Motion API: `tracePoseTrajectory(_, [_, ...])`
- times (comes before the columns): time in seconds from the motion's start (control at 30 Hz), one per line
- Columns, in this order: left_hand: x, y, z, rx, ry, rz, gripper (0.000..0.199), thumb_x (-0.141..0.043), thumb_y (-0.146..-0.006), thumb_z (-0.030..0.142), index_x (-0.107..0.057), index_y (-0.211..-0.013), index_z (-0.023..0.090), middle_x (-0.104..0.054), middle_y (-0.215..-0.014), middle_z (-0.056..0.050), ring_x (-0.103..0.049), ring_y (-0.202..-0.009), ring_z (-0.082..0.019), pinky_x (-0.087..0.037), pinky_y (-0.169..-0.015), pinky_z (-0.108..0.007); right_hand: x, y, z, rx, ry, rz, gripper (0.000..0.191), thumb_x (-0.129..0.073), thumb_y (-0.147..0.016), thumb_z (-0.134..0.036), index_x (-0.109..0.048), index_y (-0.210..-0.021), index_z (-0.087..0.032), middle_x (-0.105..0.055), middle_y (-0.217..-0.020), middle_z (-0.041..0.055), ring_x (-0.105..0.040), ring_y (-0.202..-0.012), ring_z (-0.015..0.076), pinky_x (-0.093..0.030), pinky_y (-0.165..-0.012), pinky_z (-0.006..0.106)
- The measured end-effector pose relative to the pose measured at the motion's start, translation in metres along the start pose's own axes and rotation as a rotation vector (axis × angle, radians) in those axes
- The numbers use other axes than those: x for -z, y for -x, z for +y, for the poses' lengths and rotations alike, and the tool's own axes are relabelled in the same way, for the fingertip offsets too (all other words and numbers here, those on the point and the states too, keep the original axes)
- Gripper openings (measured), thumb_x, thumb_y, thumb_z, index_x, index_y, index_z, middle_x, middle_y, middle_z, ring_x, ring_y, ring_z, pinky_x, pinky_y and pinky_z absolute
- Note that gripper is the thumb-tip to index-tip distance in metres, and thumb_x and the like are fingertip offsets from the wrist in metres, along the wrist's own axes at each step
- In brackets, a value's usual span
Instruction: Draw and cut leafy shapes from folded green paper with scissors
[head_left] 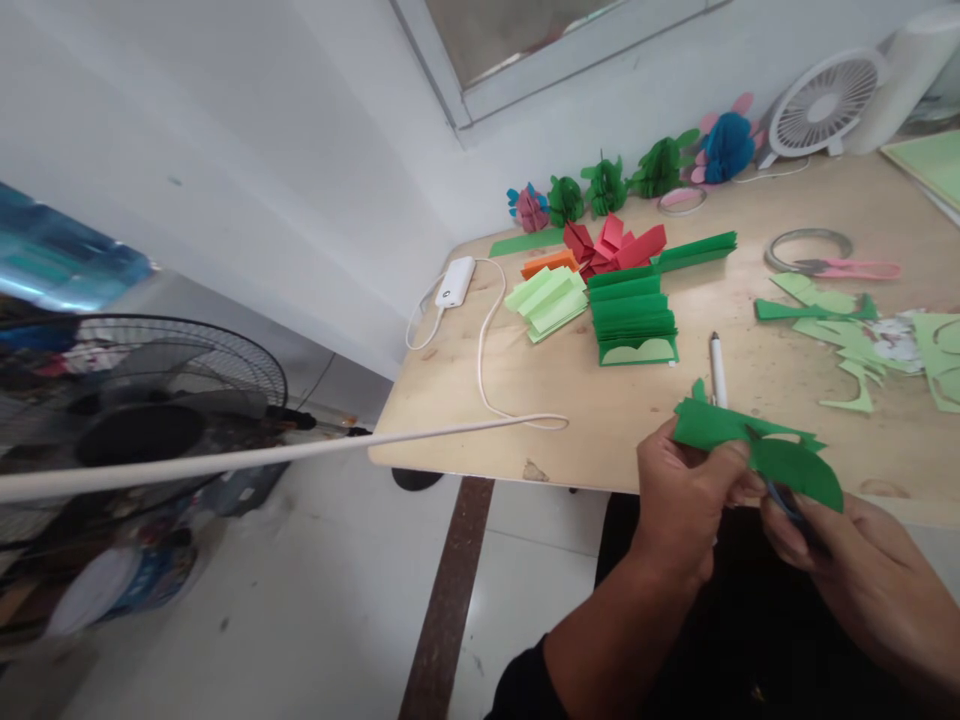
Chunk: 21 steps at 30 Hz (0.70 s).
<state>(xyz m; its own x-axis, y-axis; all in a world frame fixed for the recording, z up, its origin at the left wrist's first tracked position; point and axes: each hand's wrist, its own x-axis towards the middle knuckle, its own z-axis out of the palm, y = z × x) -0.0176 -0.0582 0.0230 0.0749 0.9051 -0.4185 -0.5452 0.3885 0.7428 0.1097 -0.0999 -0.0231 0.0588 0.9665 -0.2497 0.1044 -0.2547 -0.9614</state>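
My left hand (686, 490) pinches a green paper piece (705, 424) at the table's front edge. My right hand (840, 540) is closed around dark-handled scissors (786, 503), whose blades lie at the paper. A rounded green part (801, 470) of the paper hangs over the scissors and partly hides them. Just behind the paper lies a white pen (718, 370). Further back sit a stack of folded green paper (634, 315), light green folded paper (551, 300) and red folded paper (615, 247).
Green paper scraps (855, 345) and pink-handled scissors (859, 268) lie at the right of the table (450, 400). Paper ball figures (606, 187) and a small white fan (823, 108) line the wall. A white cable (300, 450) crosses the left.
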Motion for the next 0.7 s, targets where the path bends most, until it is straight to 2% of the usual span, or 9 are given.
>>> tracePoseTrajectory(0.2, [-0.0018, 0.0016, 0.0010, -0.023, -0.004, 0.017, 0.021, -0.074, -0.060, 0.030, -0.059, -0.066, 0.017, -0.056, -0.056, 0.003, -0.045, -0.046, -0.007, -0.043, -0.052, -0.022, -0.0024, -0.0006, -0.0031, 0.026, 0.002, 0.012, 0.058, -0.058, -0.080, -0.070, -0.049, -0.045, -0.025, -0.045, -0.049, 0.0009, -0.040, -0.048, 0.0166, -0.034, -0.047, 0.031])
tracePoseTrajectory(0.37, [-0.0013, 0.0012, -0.0006, -0.057, -0.019, 0.028, 0.018, -0.073, -0.062, 0.027, -0.059, -0.065, 0.017, -0.056, -0.055, 0.003, -0.047, -0.049, -0.008, -0.045, -0.054, -0.022, -0.0020, -0.0007, 0.0024, -0.010, -0.048, 0.005, 0.056, -0.060, -0.081, -0.067, -0.050, -0.048, -0.024, -0.046, -0.051, -0.0002, -0.041, -0.049, 0.0156, -0.035, -0.048, 0.030])
tracePoseTrajectory(0.6, [-0.0021, 0.0011, 0.0000, -0.062, -0.047, 0.040, 0.017, -0.071, -0.060, 0.030, -0.060, -0.065, 0.018, -0.055, -0.052, 0.003, -0.048, -0.047, -0.008, -0.046, -0.052, -0.023, -0.0028, -0.0005, -0.0069, 0.015, 0.044, 0.013, 0.060, -0.055, -0.079, -0.074, -0.049, -0.045, -0.025, -0.043, -0.047, 0.0000, -0.037, -0.045, 0.0158, -0.032, -0.043, 0.032])
tracePoseTrajectory(0.7, [-0.0026, 0.0020, 0.0011, -0.051, -0.052, 0.043, 0.017, -0.069, -0.060, 0.031, -0.061, -0.067, 0.017, -0.055, -0.052, 0.003, -0.047, -0.045, -0.008, -0.046, -0.052, -0.023, -0.0030, -0.0001, -0.0072, 0.023, 0.038, 0.009, 0.060, -0.053, -0.081, -0.073, -0.048, -0.046, -0.026, -0.045, -0.048, 0.0005, -0.040, -0.047, 0.0168, -0.035, -0.046, 0.032])
